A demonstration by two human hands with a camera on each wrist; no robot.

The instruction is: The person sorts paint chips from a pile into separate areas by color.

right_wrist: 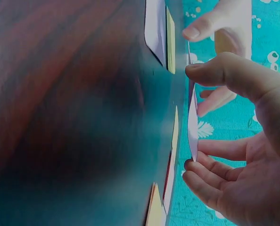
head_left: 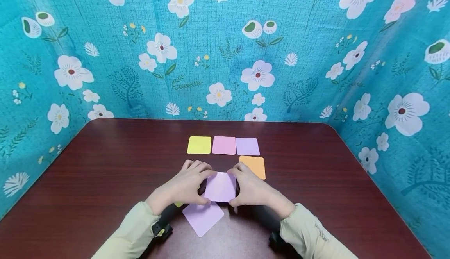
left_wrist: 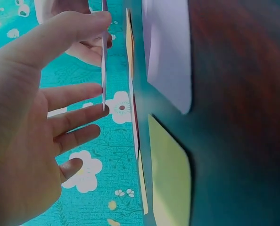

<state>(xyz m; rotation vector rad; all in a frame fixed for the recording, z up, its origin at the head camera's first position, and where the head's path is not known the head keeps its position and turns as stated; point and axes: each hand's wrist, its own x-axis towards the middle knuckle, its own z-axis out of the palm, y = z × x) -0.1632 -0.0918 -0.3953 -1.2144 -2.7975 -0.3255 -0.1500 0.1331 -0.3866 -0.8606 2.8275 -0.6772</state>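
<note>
A light purple square of paper [head_left: 220, 187] is held up off the table between both hands. My left hand [head_left: 191, 183] grips its left side, thumb at the near corner and fingers toward the far one. The opposite side is held the same way by my right hand [head_left: 254, 186]. Seen from the left wrist, the sheet is nearly edge-on and apart from the tabletop. Another purple square [head_left: 202, 218] lies turned cornerwise on the table below the left hand. Beside it is a yellow-green square [left_wrist: 168, 174], mostly hidden by the left hand in the head view.
Farther back, yellow [head_left: 199, 145], pink [head_left: 224, 145] and purple [head_left: 247, 146] squares lie in a row. An orange square [head_left: 254, 167] sits just in front of the row's right end, partly behind the right hand. Flowered blue cloth [head_left: 218, 56] surrounds the dark wooden table [head_left: 116, 165].
</note>
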